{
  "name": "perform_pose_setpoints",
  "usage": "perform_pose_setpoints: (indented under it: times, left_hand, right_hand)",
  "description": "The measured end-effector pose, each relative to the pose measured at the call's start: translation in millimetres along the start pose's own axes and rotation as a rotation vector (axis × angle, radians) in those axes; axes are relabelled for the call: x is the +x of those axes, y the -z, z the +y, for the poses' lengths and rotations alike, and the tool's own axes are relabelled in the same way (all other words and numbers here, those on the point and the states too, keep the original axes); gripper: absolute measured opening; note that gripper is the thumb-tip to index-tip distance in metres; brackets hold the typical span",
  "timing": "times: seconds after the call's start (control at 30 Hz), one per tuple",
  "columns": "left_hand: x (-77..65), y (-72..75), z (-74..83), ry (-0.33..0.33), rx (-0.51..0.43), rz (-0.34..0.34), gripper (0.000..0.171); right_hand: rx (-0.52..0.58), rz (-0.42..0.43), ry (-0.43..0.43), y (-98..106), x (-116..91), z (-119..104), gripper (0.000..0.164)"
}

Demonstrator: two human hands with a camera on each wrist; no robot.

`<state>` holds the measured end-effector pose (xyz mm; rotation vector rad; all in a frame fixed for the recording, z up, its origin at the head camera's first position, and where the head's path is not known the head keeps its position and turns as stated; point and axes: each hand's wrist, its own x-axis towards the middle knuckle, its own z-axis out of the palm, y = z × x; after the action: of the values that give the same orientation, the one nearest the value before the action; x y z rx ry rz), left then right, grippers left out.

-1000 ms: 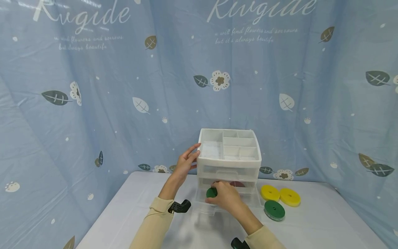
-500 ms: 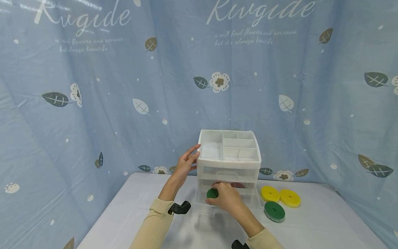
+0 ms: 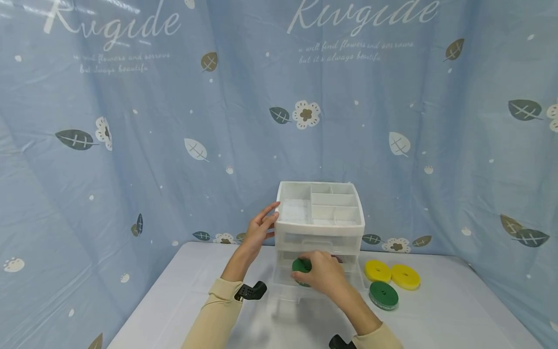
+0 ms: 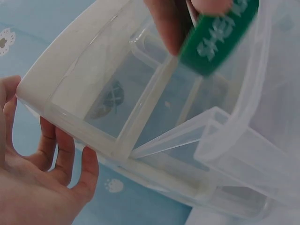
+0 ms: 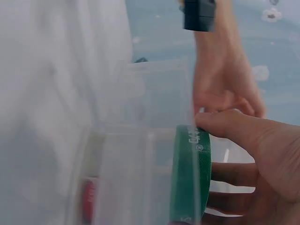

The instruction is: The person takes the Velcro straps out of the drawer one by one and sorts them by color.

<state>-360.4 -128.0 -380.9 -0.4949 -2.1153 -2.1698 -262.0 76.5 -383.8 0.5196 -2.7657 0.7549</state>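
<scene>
My right hand [image 3: 324, 274] pinches a green roll [image 3: 302, 266], a flat disc with white lettering round its edge, between thumb and fingers. It is above the pulled-out clear drawer [image 3: 283, 293] of a white plastic drawer cabinet [image 3: 320, 230]. In the left wrist view the green roll [image 4: 218, 40] hangs tilted over the drawer. My left hand [image 3: 257, 232] rests against the cabinet's left side, its fingers spread along the wall. A red roll [image 5: 89, 199] shows blurred through the clear plastic in the right wrist view; most of it is hidden.
To the right of the cabinet, two yellow rolls [image 3: 405, 277] and another green roll [image 3: 383, 295] lie flat on the white-covered table [image 3: 453, 310]. A divided tray [image 3: 296, 211] tops the cabinet. Blue patterned curtain [image 3: 244, 145] hangs close behind it.
My right hand has risen slightly and shifted right with the green roll, showing more of its face. Less of the red in the drawer shows now. The left hand stays against the cabinet.
</scene>
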Motion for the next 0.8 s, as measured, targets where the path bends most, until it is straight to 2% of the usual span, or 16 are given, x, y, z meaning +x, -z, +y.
perform_pose_setpoints:
  times: [0.3, 0.57, 0.8]
  left_hand:
    - [1.4, 0.2, -0.7, 0.015, -0.002, 0.018, 0.042]
    - [3.1, -0.9, -1.8, 0.017, 0.011, 0.02, 0.042]
    - [4.2, -0.7, -1.1, 0.028, 0.003, 0.017, 0.041]
  right_hand:
    - [0.036, 0.014, -0.085, 33.0, -17.5, 11.4, 0.046]
    - [0.0, 0.03, -0.171, 58.0, -36.3, 35.8, 0.049]
    - [-0.024, 0.012, -0.212, 75.6, -51.2, 60.7, 0.059]
